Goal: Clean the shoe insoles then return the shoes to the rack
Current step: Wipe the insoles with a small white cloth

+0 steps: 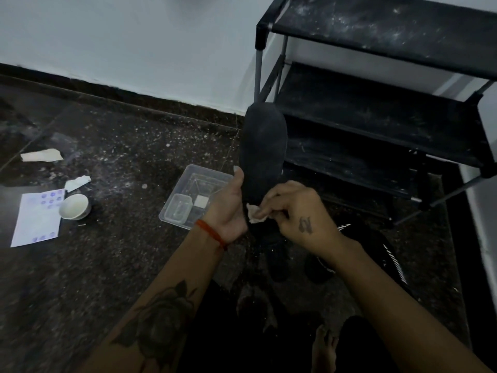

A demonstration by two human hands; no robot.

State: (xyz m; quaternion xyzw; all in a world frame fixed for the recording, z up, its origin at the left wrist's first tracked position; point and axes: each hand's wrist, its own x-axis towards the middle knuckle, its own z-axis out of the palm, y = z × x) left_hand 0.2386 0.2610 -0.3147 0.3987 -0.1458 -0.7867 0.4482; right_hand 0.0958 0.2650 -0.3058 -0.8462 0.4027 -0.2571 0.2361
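1. The scene is dim overall, with a cool bluish cast on the white wall (pixel 134 44).
2. The dark speckled floor (pixel 121 146) and the black shoe rack (pixel 376 109) lose detail in shadow.
3. The lower middle, between the forearms, is almost black.
4. The picture is soft and grainy, with no harsh glare.
5. Wide-angle distortion bends the skirting (pixel 80 87) and rack legs near the edges.

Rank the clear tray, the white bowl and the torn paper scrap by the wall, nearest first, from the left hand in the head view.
From the left hand:
1. Clear tray, right beside it.
2. White bowl, farther left.
3. Torn paper scrap, far left, nearer the wall.
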